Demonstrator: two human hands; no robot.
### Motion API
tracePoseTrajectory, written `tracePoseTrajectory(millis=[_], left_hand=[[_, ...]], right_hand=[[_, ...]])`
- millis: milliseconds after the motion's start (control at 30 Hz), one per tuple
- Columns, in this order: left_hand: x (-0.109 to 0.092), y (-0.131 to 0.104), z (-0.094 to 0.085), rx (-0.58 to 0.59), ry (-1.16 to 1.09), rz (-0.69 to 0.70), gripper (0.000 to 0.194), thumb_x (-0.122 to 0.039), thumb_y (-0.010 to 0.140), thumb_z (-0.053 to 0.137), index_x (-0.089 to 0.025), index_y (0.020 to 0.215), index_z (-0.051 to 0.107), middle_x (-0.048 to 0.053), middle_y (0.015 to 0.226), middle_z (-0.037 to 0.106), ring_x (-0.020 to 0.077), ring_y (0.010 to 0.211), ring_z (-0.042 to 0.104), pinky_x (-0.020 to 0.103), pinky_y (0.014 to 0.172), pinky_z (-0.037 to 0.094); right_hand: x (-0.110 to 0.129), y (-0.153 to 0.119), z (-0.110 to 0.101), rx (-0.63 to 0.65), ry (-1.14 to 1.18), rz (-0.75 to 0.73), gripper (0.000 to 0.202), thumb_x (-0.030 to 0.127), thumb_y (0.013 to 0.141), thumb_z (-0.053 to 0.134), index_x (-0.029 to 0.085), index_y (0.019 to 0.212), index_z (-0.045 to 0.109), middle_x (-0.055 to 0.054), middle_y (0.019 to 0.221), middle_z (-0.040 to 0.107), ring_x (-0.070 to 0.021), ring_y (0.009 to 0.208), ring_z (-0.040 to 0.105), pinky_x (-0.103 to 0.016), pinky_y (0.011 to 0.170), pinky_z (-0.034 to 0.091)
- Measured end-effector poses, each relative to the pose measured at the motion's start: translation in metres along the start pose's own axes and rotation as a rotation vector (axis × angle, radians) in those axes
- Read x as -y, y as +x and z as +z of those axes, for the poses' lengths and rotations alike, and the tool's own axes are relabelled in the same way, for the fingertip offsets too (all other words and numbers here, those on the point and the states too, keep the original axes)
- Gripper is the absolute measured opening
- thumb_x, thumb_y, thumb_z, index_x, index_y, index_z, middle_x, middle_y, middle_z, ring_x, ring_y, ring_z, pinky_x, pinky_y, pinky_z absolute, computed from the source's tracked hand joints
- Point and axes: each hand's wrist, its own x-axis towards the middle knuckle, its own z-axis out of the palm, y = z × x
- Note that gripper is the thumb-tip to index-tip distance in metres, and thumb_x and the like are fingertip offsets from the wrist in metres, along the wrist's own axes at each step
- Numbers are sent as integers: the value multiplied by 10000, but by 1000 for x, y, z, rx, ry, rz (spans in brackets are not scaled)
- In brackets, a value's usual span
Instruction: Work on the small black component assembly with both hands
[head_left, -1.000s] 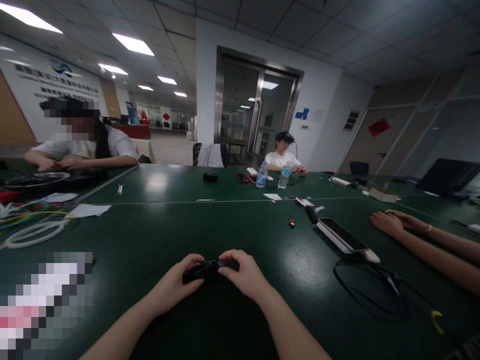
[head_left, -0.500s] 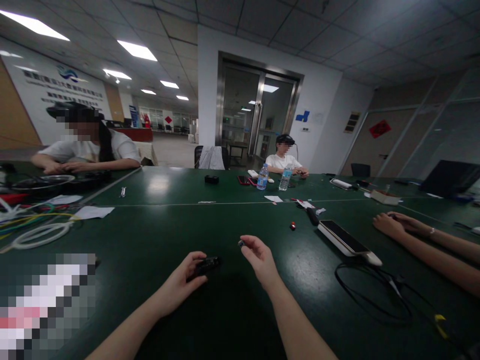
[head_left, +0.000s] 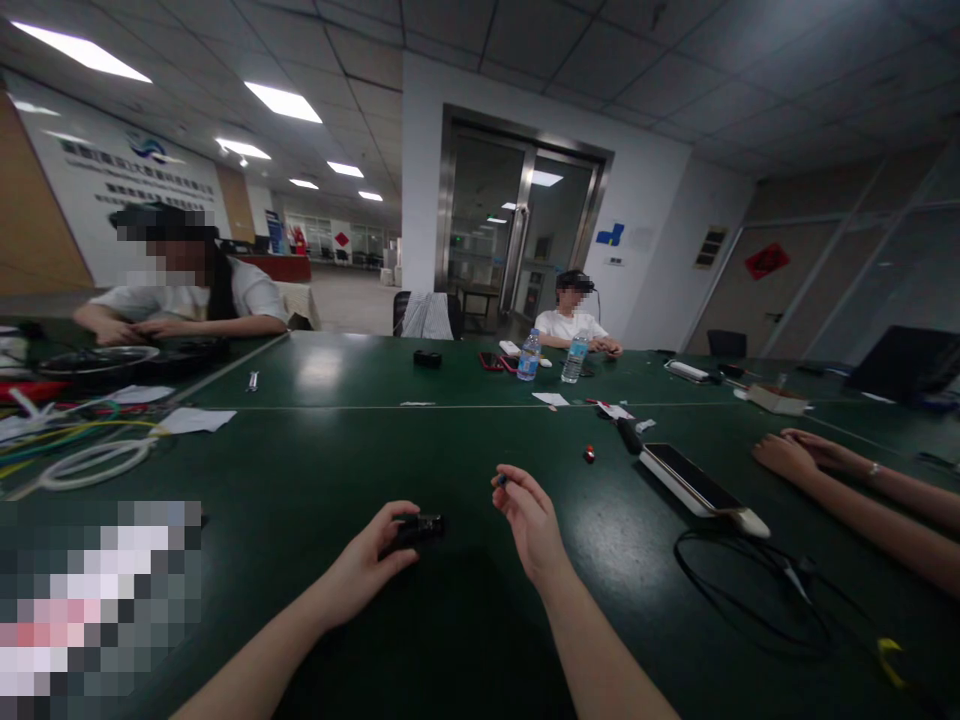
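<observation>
On the dark green table (head_left: 420, 465), my left hand (head_left: 382, 545) curls around a small black object (head_left: 429, 524), its fingers on one side and its thumb near the front edge. To the right, my right hand (head_left: 529, 515) is raised a little and pinches a tiny dark piece (head_left: 501, 480) between thumb and fingertips. A small red and silver item (head_left: 589, 454) lies beyond my right hand.
A white device with a dark screen (head_left: 694, 480) and a black cable (head_left: 739, 620) lie right. Another person's hands (head_left: 795, 455) rest far right. Two bottles (head_left: 529, 356) stand farther back. Coiled wires (head_left: 97, 465) and paper (head_left: 196, 420) lie left. Two people sit across.
My right hand has turned slightly and its fingertips have shifted up and to the right with the tiny piece. My left hand stays around the black object. The view has shifted slightly.
</observation>
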Motion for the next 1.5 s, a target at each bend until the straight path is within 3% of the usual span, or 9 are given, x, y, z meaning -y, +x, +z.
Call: tracePoseTrajectory(millis=[267, 400, 600, 733, 833, 967, 1267, 1400, 1500], left_hand=[[0, -1, -1, 21, 14, 7, 433, -219, 791, 497, -266, 1172, 297, 54, 1133, 558, 223, 1061, 538, 379, 920, 379], [-2, -1, -2, 31, 13, -16, 435, -223, 782, 501, -266, 1169, 306, 56, 1165, 540, 230, 1067, 536, 381, 903, 395], [-1, 0, 0, -2, 10, 3, 416, -192, 772, 513, -253, 1146, 340, 44, 1073, 580, 223, 1011, 558, 375, 873, 402], [1, 1, 3, 0, -22, 26, 405, -166, 764, 522, -242, 1127, 360, 35, 1020, 590, 211, 968, 568, 363, 840, 418], [1, 1, 4, -6, -21, 30, 397, -151, 759, 521, -234, 1116, 369, 37, 1020, 581, 210, 978, 563, 365, 847, 421], [2, 2, 4, 0, -54, 35, 368, -142, 765, 510, -239, 1096, 383, 34, 1048, 571, 209, 1024, 550, 366, 882, 411], [7, 4, 4, 7, -53, 49, 368, -190, 772, 530, -236, 1100, 370, 29, 964, 586, 205, 941, 569, 339, 797, 421], [1, 2, 5, 4, -75, 42, 383, -272, 764, 554, -239, 1100, 372, 26, 920, 593, 198, 876, 572, 332, 765, 411], [-2, 1, 4, -4, -93, 16, 394, -347, 757, 560, -235, 1091, 384, 15, 875, 588, 184, 816, 575, 342, 771, 407]], right_hand=[[-3, 0, -1, 7, -38, 19, 264, 303, 699, 626, 221, 950, 632, -19, 835, 617, -128, 703, 539, -293, 702, 429], [-5, -1, -1, 13, -159, 35, 332, 307, 664, 679, 225, 980, 619, -27, 910, 617, -156, 810, 558, -315, 764, 437], [-7, -9, 11, 232, -445, 53, 274, 312, 701, 644, 227, 960, 622, -29, 904, 627, -178, 829, 572, -361, 792, 437], [-10, -20, 24, 350, -661, -92, 189, 268, 700, 639, 246, 888, 644, -27, 986, 599, -203, 947, 541, -384, 861, 389], [-15, -24, 30, 380, -762, -124, 204, 228, 684, 650, 281, 881, 650, -26, 1101, 549, -219, 1059, 490, -395, 911, 357], [-20, -24, 32, 433, -929, -117, 221, 218, 665, 668, 319, 861, 659, -17, 1062, 584, -244, 1051, 491, -430, 912, 339], [-16, -27, 33, 441, -904, -119, 247, 196, 672, 640, 305, 893, 638, -11, 1063, 575, -220, 1005, 526, -389, 898, 372], [-14, -26, 31, 477, -823, -149, 380, 140, 658, 633, 316, 992, 598, -2, 1047, 575, -197, 999, 532, -368, 903, 392], [-15, -25, 29, 478, -796, -154, 366, 124, 669, 615, 318, 980, 611, -5, 1055, 569, -193, 1000, 532, -375, 901, 403]])
